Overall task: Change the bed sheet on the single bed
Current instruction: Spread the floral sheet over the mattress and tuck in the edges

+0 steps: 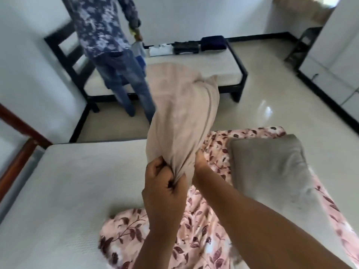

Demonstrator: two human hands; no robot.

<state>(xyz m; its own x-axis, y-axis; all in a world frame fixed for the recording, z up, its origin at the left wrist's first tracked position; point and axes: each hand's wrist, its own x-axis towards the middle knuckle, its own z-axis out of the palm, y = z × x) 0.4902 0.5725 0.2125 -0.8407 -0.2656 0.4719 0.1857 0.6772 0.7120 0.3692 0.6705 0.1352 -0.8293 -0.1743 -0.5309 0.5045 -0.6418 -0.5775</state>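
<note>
Both hands are up over the bed, bunching the open end of a beige pillow [180,117]. The left hand [165,183] has its fingers [171,179] curled tight, clenched around a gathered wad of the beige cloth. The right hand [200,162] is mostly hidden behind the same bunch; its fingers pinch the fabric from the far side, though how far they close is hard to tell. The pillow rises from the fingers, plump and smooth, its far corner tipped to the right.

Under the fingers and to their right lies the pink floral sheet [200,230], crumpled in a heap, printed with dark maroon leaves. Left of the fingers the white mattress [68,181] is bare. Just right of the fingers a grey pillow [272,167] rests on the sheet.

Well beyond the fingers, another person [108,45] in a patterned blue shirt and jeans stands beside a second bed [194,65] holding folded dark clothes.
</note>
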